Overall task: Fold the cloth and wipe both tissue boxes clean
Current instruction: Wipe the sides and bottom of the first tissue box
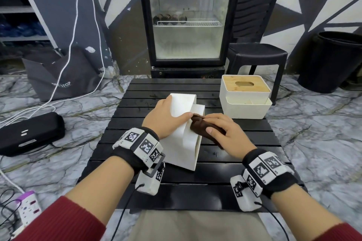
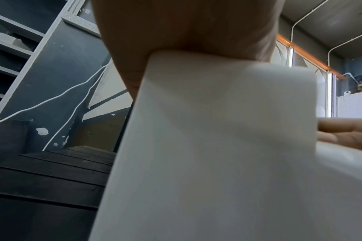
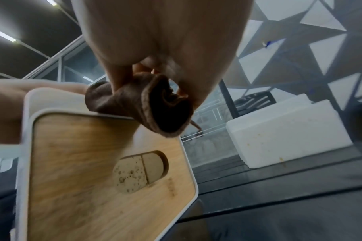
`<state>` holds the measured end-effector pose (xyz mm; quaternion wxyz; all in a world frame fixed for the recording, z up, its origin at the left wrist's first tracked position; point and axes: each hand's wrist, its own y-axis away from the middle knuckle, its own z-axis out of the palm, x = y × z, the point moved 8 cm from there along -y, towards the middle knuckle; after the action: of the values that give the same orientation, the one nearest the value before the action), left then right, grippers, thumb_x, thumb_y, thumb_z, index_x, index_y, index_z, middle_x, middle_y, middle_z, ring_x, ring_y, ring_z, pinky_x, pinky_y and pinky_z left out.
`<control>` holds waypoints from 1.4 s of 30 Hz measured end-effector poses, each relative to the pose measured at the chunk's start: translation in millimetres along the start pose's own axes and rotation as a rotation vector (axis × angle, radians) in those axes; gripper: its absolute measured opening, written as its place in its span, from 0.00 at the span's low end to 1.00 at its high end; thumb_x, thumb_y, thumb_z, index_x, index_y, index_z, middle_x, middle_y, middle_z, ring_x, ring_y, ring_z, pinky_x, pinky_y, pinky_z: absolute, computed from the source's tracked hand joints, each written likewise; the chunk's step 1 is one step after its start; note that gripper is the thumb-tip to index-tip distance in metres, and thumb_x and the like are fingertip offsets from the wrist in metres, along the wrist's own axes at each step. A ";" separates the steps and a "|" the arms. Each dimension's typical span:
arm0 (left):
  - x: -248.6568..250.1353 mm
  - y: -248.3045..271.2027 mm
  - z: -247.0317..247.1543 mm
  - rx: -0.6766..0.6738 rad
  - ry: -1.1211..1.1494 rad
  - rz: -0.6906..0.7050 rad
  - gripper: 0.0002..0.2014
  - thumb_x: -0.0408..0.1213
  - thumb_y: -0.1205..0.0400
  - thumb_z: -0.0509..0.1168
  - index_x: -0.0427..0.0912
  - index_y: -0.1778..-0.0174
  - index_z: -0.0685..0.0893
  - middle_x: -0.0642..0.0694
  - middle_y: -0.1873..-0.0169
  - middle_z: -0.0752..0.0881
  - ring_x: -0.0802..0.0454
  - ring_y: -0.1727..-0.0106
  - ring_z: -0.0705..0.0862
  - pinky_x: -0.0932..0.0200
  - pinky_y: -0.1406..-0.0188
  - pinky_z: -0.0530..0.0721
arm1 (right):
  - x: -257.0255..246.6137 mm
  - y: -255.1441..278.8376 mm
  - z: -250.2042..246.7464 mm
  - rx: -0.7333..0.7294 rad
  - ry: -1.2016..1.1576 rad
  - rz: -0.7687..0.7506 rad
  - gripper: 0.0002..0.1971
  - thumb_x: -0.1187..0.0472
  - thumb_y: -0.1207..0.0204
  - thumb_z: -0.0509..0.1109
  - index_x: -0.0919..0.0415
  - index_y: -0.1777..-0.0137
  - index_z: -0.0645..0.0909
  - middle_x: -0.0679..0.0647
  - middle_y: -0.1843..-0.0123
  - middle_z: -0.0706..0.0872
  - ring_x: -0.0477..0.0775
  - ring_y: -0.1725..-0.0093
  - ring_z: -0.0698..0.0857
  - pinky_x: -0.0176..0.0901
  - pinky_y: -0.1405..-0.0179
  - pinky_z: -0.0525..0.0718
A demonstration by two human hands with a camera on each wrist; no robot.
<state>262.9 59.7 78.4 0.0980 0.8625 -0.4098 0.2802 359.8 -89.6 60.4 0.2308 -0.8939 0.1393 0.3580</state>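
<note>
The near tissue box [image 1: 182, 133] lies tipped on its side on the worktop [image 1: 225, 164], the left hand [image 1: 166, 117] gripping its upper face while the right hand [image 1: 225, 133] clamps the bunched brown cloth [image 1: 201, 127] against its right side. The second tissue box [image 1: 244, 98] waits far right, stained. A hard wipe could slide the tipped box from the left grip, and the loosely bunched cloth may unfold.

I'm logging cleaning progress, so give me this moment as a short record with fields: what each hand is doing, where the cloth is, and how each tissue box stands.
left hand: grips the tipped box from above, steadying it
right hand: holds the brown cloth bunched against that box
tipped box: white, on its side on the black slatted table, wooden lid facing right
other box: upright at the table's far right, untouched; yellowish specks on its white side in the right wrist view
stage: wiping the first box
</note>
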 end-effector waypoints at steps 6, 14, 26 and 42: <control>7.9 -5.9 -1.0 -0.188 -0.036 0.135 0.38 0.58 0.22 0.64 0.49 0.19 0.58 0.46 0.23 0.67 0.48 0.25 0.68 0.59 0.37 0.64 | 45.0 17.6 -31.6 0.126 -0.015 0.191 0.11 0.65 0.23 0.66 0.49 0.46 0.81 0.45 0.47 0.82 0.46 0.46 0.78 0.29 0.46 0.68; 7.8 -5.1 -15.2 -0.209 -0.244 0.154 0.46 0.64 0.25 0.63 0.50 0.17 0.50 0.46 0.20 0.64 0.46 0.22 0.65 0.49 0.26 0.64 | 114.3 46.1 -23.1 -0.201 0.440 0.459 0.14 0.59 0.24 0.67 0.56 0.38 0.80 0.56 0.40 0.79 0.62 0.38 0.75 0.45 0.34 0.70; -17.6 11.7 -35.2 -0.246 -0.064 0.154 0.43 0.59 0.27 0.69 0.54 0.18 0.57 0.53 0.21 0.66 0.54 0.23 0.67 0.59 0.29 0.64 | 39.1 6.0 -28.1 -0.084 0.227 0.305 0.16 0.52 0.23 0.66 0.52 0.36 0.78 0.53 0.37 0.79 0.51 0.39 0.77 0.41 0.36 0.71; -48.8 34.7 -16.1 -0.177 0.727 -0.179 0.19 0.40 0.20 0.68 0.49 0.34 0.76 0.47 0.39 0.85 0.50 0.44 0.87 0.59 0.58 0.87 | -6.0 -20.9 25.2 -0.125 -0.182 0.505 0.34 0.34 0.28 0.61 0.42 0.25 0.57 0.51 0.45 0.80 0.54 0.60 0.87 0.41 0.77 0.84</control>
<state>205.2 75.6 62.1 0.3352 0.7273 -0.2942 0.5216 349.7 -58.3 55.1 0.0903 -0.8075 0.3140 0.4911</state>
